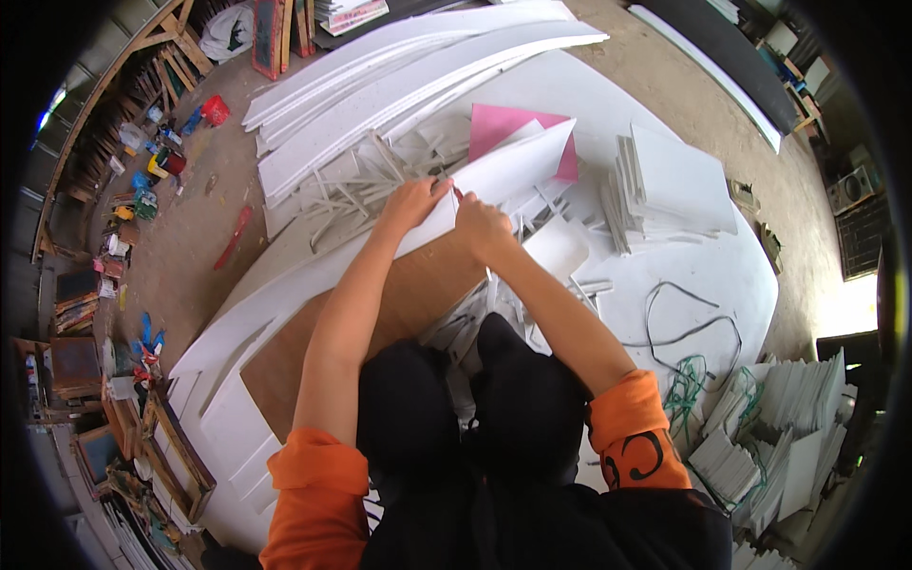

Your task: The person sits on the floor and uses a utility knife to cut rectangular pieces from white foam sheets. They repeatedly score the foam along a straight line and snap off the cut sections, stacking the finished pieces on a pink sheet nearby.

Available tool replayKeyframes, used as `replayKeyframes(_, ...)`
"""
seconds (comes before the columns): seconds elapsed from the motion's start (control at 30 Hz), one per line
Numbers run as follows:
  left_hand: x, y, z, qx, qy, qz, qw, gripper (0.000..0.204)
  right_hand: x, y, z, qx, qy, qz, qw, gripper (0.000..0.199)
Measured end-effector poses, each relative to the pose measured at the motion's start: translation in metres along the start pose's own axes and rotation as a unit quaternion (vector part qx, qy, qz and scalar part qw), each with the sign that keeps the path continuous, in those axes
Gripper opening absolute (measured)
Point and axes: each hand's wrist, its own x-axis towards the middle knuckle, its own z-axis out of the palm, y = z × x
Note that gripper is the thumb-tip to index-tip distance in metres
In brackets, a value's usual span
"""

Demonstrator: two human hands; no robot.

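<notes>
A long white foam-like sheet (524, 163) stands tilted up in front of my knees. Its upper edge is pinched by my left hand (416, 204), fingers closed. Close beside it, my right hand (483, 226) is closed at the same edge. A small dark reddish thing shows at the right fingertips, too small to name. Below the sheet lies a brown board (427, 280). Thin white offcut strips (356, 180) are heaped beyond my left hand, and a pink sheet (494, 122) lies behind the white one.
Long white sheets (418, 81) are stacked at the far side. Cut white panels (679, 180) are piled to the right, with a dark cord (655, 313) nearer me. More bundled white pieces (793, 451) stand at the lower right. Tools and a red bucket (216, 110) line the left floor.
</notes>
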Motion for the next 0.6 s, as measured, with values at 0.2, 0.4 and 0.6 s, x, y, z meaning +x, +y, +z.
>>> replayKeyframes(0.2,0.014,-0.001,-0.004,-0.02,-0.074,-0.079,0.994,0.077,-0.012,0.009,0.001,0.063,0.018,-0.054,0.996,0.025)
replayKeyframes(0.4,0.026,-0.016,0.008,-0.051,-0.07,-0.073,0.994,0.084,-0.001,0.01,0.0,0.153,-0.015,-0.014,0.988,0.033)
replayKeyframes(0.6,0.027,-0.012,0.004,-0.068,-0.081,-0.079,0.991,0.084,0.0,0.004,0.003,0.04,0.059,-0.04,0.997,0.024)
